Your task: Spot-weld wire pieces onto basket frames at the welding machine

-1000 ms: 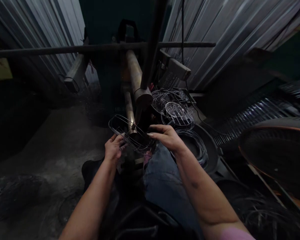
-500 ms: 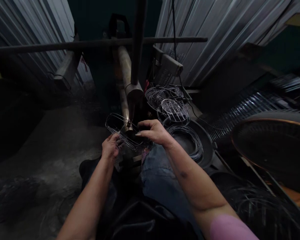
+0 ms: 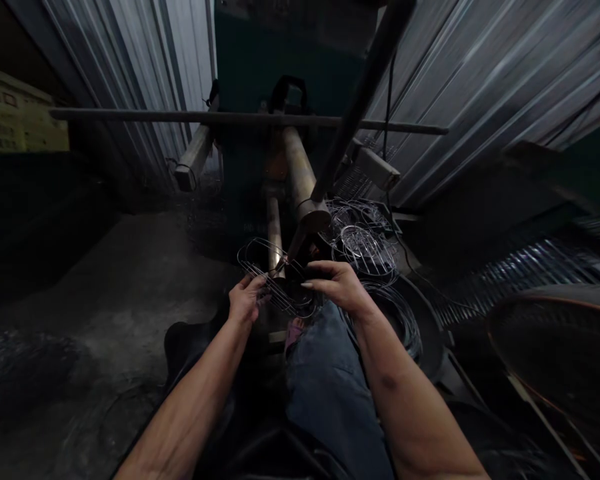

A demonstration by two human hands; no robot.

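A wire rack with a rounded outline and parallel bars is held tilted at the tips of two metal welding arms, between the upper arm and the lower arm. My left hand grips the rack's near left side between thumb and fingers. My right hand is closed at the rack's right end, thumb and forefinger pointing left at thin wire. Exactly which wire they pinch is hard to see in the dark. The rack meets the arm tips between both hands.
Wire racks are heaped right of the arms, beside a coil of wire rings. A long horizontal bar crosses in front of the green machine. At far right stands a round copper-rimmed tray. A yellow crate is at left.
The view has turned left, so the machine, rack and hands appear farther right and lower. Both hands stay at the rack by the arm tips, with little change in their grip.
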